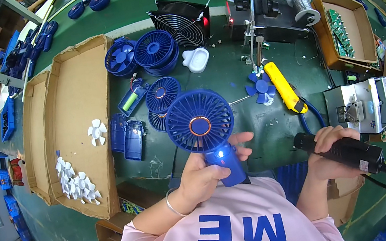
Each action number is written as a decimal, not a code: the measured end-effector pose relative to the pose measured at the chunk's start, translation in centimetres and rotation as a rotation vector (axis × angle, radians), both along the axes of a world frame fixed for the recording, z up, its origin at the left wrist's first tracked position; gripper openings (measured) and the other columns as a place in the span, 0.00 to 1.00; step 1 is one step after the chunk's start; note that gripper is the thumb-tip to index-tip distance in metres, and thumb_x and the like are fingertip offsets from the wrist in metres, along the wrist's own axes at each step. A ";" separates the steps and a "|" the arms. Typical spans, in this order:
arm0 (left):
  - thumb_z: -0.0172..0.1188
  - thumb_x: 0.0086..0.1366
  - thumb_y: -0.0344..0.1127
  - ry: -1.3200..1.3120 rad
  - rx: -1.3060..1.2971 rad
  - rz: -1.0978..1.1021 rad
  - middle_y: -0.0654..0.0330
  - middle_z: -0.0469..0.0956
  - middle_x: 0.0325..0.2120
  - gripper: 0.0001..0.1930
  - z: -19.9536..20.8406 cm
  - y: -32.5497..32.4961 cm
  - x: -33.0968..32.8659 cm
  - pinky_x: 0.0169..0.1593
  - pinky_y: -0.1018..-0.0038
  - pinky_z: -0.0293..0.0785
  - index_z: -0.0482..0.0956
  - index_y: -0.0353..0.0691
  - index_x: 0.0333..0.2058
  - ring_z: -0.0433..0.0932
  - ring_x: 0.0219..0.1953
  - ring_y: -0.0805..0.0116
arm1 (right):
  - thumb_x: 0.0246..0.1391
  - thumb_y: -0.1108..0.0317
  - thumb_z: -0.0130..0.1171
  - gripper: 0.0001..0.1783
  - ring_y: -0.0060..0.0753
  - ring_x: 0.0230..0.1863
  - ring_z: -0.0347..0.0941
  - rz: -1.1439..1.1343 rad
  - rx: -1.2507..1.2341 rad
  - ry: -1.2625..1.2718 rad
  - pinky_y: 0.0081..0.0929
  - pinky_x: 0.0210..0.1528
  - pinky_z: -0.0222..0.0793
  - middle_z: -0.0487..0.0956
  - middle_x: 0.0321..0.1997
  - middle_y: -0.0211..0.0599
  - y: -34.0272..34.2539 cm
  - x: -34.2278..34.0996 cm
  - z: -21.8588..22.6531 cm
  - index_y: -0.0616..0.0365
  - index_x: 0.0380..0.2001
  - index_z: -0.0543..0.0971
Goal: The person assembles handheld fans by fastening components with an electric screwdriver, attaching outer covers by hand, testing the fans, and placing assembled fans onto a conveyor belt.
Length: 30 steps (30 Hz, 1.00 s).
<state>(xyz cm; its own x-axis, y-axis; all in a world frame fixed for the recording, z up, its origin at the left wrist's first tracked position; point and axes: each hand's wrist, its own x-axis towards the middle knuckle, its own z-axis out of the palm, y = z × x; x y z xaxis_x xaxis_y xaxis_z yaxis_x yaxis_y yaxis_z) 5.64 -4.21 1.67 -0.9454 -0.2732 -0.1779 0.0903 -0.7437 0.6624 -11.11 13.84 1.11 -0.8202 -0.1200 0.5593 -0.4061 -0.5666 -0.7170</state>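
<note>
My left hand (200,178) is closed round the handle of a blue handheld fan (232,167), its thumb pressed on the front. The fan stands upright before my chest, its round grille turned up and a white light glowing at the neck. In my right hand (328,161) is a black corded electric screwdriver (356,152), its nose pointing left toward the bench and its coiled cable hanging at the right. Just beyond the held fan lie blue grille covers (163,90) and an open blue handle shell (133,97) with a green battery.
A cardboard tray (68,98) with white fan blades (78,184) stands at left. Beyond are stacked blue fan heads (156,49), a black cooling fan (181,22) and a soldering stand (267,14). At right are a yellow-handled tool (282,86), a white machine (363,103) and boxed circuit boards (339,35).
</note>
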 end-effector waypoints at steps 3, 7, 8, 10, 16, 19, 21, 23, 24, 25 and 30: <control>0.57 0.55 0.27 0.009 -0.072 0.051 0.42 0.68 0.51 0.31 0.0 0.4 -0.4 0.54 0.61 0.69 0.57 0.39 0.58 0.74 0.49 0.56 | 0.48 0.22 0.30 0.46 0.25 0.10 0.60 -0.019 0.001 -0.017 0.20 0.15 0.57 0.65 0.11 0.31 0.1 0.0 0.0 0.59 0.37 0.68; 0.56 0.61 0.34 -0.033 -0.052 0.088 0.41 0.67 0.51 0.27 0.1 0.9 -0.5 0.54 0.60 0.70 0.58 0.38 0.56 0.73 0.50 0.54 | 0.48 0.21 0.29 0.46 0.25 0.10 0.60 -0.018 0.010 -0.022 0.20 0.15 0.57 0.65 0.11 0.30 -0.1 0.0 0.2 0.59 0.36 0.68; 0.55 0.61 0.34 -0.033 -0.051 0.040 0.41 0.68 0.51 0.26 -0.2 0.7 -0.2 0.53 0.59 0.70 0.57 0.38 0.56 0.73 0.50 0.52 | 0.48 0.21 0.29 0.46 0.25 0.10 0.60 -0.018 0.011 -0.022 0.20 0.15 0.57 0.65 0.11 0.30 -0.1 0.0 0.1 0.59 0.36 0.68; 0.54 0.62 0.34 -0.035 -0.048 -0.008 0.40 0.68 0.50 0.26 -0.7 0.5 0.1 0.53 0.59 0.70 0.57 0.37 0.56 0.73 0.50 0.51 | 0.47 0.21 0.29 0.47 0.25 0.10 0.60 -0.019 0.014 -0.016 0.20 0.15 0.57 0.65 0.11 0.30 -0.1 0.0 0.1 0.59 0.36 0.68; 0.53 0.64 0.37 0.019 -0.152 0.016 0.43 0.69 0.49 0.26 -0.6 0.9 -0.1 0.54 0.58 0.69 0.57 0.36 0.57 0.72 0.51 0.51 | 0.47 0.20 0.29 0.47 0.25 0.10 0.60 -0.010 0.011 -0.024 0.20 0.15 0.57 0.65 0.11 0.31 0.0 0.1 0.2 0.59 0.37 0.68; 0.51 0.65 0.33 0.017 -0.153 0.028 0.49 0.68 0.50 0.24 -1.3 0.8 0.2 0.56 0.61 0.67 0.56 0.37 0.57 0.69 0.55 0.56 | 0.46 0.20 0.29 0.47 0.25 0.10 0.60 -0.011 0.015 -0.030 0.20 0.15 0.57 0.65 0.11 0.31 -0.1 0.2 0.2 0.59 0.37 0.68; 0.55 0.64 0.36 0.078 -0.144 -0.073 0.51 0.69 0.49 0.26 -1.8 0.4 0.1 0.56 0.61 0.67 0.57 0.37 0.58 0.69 0.55 0.57 | 0.46 0.20 0.30 0.48 0.25 0.10 0.60 -0.004 0.010 -0.012 0.20 0.15 0.57 0.66 0.11 0.31 0.1 0.0 -0.1 0.59 0.37 0.68; 0.56 0.64 0.38 0.091 -0.057 -0.133 0.51 0.69 0.49 0.28 -1.7 0.3 0.2 0.57 0.61 0.66 0.57 0.37 0.59 0.69 0.55 0.57 | 0.46 0.20 0.30 0.48 0.26 0.10 0.60 0.006 0.003 0.002 0.21 0.15 0.57 0.66 0.11 0.31 0.2 -0.1 -0.1 0.59 0.38 0.69; 0.57 0.63 0.40 0.101 0.027 -0.190 0.51 0.69 0.48 0.30 -1.7 0.3 0.2 0.58 0.61 0.65 0.56 0.38 0.60 0.68 0.55 0.57 | 0.46 0.20 0.30 0.47 0.26 0.10 0.60 -0.003 0.005 -0.014 0.20 0.15 0.57 0.66 0.11 0.31 0.0 0.0 0.0 0.59 0.38 0.69; 0.57 0.63 0.40 0.099 0.028 -0.191 0.51 0.69 0.48 0.30 -1.6 0.2 0.3 0.58 0.61 0.65 0.56 0.38 0.60 0.68 0.55 0.57 | 0.46 0.20 0.31 0.47 0.26 0.10 0.60 -0.013 0.007 -0.031 0.20 0.15 0.57 0.66 0.12 0.31 -0.1 0.1 0.1 0.59 0.38 0.69; 0.58 0.62 0.44 0.176 0.172 -0.334 0.52 0.69 0.48 0.35 -1.9 0.3 0.2 0.60 0.59 0.61 0.53 0.39 0.62 0.69 0.55 0.56 | 0.46 0.20 0.32 0.47 0.26 0.10 0.60 0.000 0.010 -0.007 0.20 0.15 0.57 0.66 0.12 0.31 0.0 0.0 0.0 0.59 0.38 0.68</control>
<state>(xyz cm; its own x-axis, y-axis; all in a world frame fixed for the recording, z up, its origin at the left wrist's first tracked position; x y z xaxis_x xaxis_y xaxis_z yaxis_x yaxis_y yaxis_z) 5.87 -3.90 -0.28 -0.9970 0.0738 -0.0217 -0.0742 -0.8497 0.5220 -11.11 13.85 1.12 -0.8244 -0.1254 0.5520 -0.4009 -0.5591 -0.7257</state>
